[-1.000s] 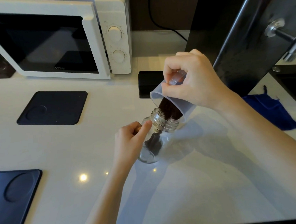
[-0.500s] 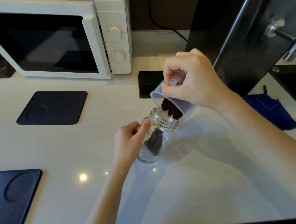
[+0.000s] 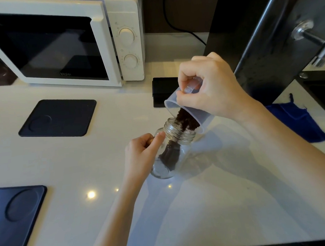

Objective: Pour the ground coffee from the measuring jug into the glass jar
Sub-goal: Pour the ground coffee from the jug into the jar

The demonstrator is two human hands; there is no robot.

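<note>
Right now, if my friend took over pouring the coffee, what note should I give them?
Right hand: holds the clear plastic measuring jug tipped over the jar mouth.
Left hand: steadies the clear glass jar, which is tilted on the white counter.
Done: some dark ground coffee lies inside the jar.
Left: a clump remains at the jug's lip; finish pouring, then set both down.

Clear ribbed glass jar (image 3: 166, 156); translucent matt plastic measuring jug (image 3: 193, 114); coarse dark ground coffee (image 3: 187, 119); glossy white countertop (image 3: 84, 164); matt black mats (image 3: 58, 118); blue cloth (image 3: 299, 121).
</note>
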